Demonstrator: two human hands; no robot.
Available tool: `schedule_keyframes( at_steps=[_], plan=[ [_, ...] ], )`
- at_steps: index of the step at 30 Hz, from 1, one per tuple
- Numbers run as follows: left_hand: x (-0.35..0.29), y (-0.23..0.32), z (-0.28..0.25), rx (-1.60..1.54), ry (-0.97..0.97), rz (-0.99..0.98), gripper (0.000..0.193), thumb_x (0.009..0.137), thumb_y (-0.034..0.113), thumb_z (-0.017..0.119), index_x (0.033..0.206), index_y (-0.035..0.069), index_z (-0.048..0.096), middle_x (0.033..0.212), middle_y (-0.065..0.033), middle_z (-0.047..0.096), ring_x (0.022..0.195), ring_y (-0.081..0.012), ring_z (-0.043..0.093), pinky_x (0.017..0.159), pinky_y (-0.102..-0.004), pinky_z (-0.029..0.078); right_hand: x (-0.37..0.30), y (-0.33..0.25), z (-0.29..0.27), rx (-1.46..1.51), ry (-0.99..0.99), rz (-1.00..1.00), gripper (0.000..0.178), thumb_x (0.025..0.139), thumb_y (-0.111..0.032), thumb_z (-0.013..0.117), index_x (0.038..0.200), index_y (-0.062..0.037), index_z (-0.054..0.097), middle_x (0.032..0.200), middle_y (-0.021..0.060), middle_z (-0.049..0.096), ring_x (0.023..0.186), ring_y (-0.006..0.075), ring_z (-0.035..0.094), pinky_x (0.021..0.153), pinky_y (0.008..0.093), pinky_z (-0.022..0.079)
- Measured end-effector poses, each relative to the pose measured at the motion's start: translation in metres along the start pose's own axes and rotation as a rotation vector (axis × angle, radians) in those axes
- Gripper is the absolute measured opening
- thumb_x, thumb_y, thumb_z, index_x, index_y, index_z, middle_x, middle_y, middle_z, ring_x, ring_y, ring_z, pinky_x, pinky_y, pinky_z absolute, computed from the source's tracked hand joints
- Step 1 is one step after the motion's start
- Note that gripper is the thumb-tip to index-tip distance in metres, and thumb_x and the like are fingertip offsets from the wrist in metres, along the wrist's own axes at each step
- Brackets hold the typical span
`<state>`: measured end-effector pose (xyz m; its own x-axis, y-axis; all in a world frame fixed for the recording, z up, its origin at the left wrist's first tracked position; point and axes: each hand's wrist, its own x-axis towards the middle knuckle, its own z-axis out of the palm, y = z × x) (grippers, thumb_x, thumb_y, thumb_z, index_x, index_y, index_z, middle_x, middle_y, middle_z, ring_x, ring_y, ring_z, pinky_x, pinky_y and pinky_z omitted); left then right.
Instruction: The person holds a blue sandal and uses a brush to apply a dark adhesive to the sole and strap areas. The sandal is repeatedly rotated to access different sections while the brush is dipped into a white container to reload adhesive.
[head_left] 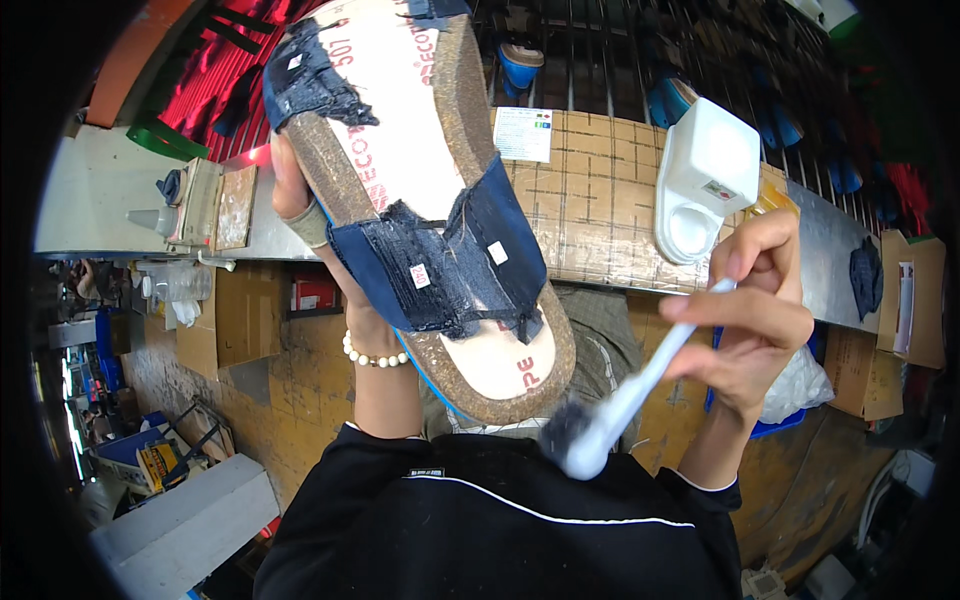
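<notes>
My left hand (pixel 290 185) grips an upturned sandal footbed (pixel 455 130) by its left edge, a wrapped band on one finger. The piece has a cork-brown rim, a pale centre with red print, and navy straps (pixel 400 285) folded over its face with small white labels. In my right hand (pixel 755 310) is a brush (pixel 640 390) with a white handle, pinched between thumb and fingers. Its dark bristles (pixel 568 430) point down to the left, just below the footbed's toe end and apart from it.
A cardboard-covered bench (pixel 600 200) lies ahead, bearing a white container with a round basin (pixel 690 225). Beyond it, blue-soled shoes (pixel 520 65) sit on a rack of metal bars. A grey nozzle (pixel 150 220) lies at left. Cardboard boxes (pixel 240 315) stand on both sides.
</notes>
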<state>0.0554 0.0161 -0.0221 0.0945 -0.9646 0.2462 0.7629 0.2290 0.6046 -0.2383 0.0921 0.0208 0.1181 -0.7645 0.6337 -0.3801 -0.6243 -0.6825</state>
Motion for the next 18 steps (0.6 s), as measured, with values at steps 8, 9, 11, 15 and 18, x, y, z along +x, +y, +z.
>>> schedule_keyframes(
  at_steps=[8,9,11,15,18],
  plan=[
    [-0.007,-0.021,0.058,0.365,0.091,0.181,0.048,0.103,0.051,0.035,0.127,0.011,0.047,0.123,-0.0012,0.056,0.114,-0.0088,0.054,0.103,-0.0287,0.043,0.006,0.004,0.003,0.077,-0.03,0.011,0.044,0.047,-0.035,0.091,0.085,-0.0152,0.081,0.087,-0.0005,0.04,0.078,0.0141,0.043,0.062,0.0244,0.031],
    [-0.005,-0.022,0.06,0.401,0.095,0.195,0.048,0.102,0.051,0.035,0.126,0.011,0.047,0.123,-0.0011,0.056,0.115,-0.0087,0.054,0.103,-0.0287,0.043,0.006,0.003,0.004,0.042,0.002,0.059,0.044,0.047,-0.035,0.091,0.085,-0.0153,0.081,0.087,-0.0006,0.04,0.079,0.0142,0.042,0.062,0.0248,0.031],
    [-0.006,-0.023,0.06,0.44,0.103,0.204,0.049,0.102,0.051,0.036,0.127,0.01,0.047,0.123,-0.0016,0.056,0.115,-0.0093,0.054,0.103,-0.0289,0.043,0.005,0.012,0.006,0.076,-0.041,-0.022,0.045,0.046,-0.035,0.091,0.086,-0.0158,0.081,0.087,-0.0007,0.041,0.078,0.0144,0.042,0.061,0.0253,0.03],
    [-0.01,-0.028,0.056,0.392,0.076,0.145,0.052,0.102,0.052,0.037,0.129,0.009,0.047,0.125,-0.0027,0.056,0.115,-0.0104,0.055,0.102,-0.0295,0.044,0.008,0.013,0.001,0.153,-0.102,-0.044,0.045,0.045,-0.035,0.091,0.085,-0.0156,0.081,0.085,-0.0006,0.041,0.079,0.0144,0.043,0.061,0.0254,0.031],
    [-0.007,-0.029,0.051,0.323,0.07,0.067,0.054,0.101,0.053,0.038,0.13,0.009,0.047,0.126,-0.0036,0.056,0.115,-0.0113,0.055,0.102,-0.0298,0.045,0.013,0.013,0.007,0.113,-0.06,-0.004,0.046,0.046,-0.036,0.092,0.085,-0.0167,0.081,0.085,-0.0014,0.041,0.078,0.0141,0.042,0.06,0.0245,0.029]
  ],
)
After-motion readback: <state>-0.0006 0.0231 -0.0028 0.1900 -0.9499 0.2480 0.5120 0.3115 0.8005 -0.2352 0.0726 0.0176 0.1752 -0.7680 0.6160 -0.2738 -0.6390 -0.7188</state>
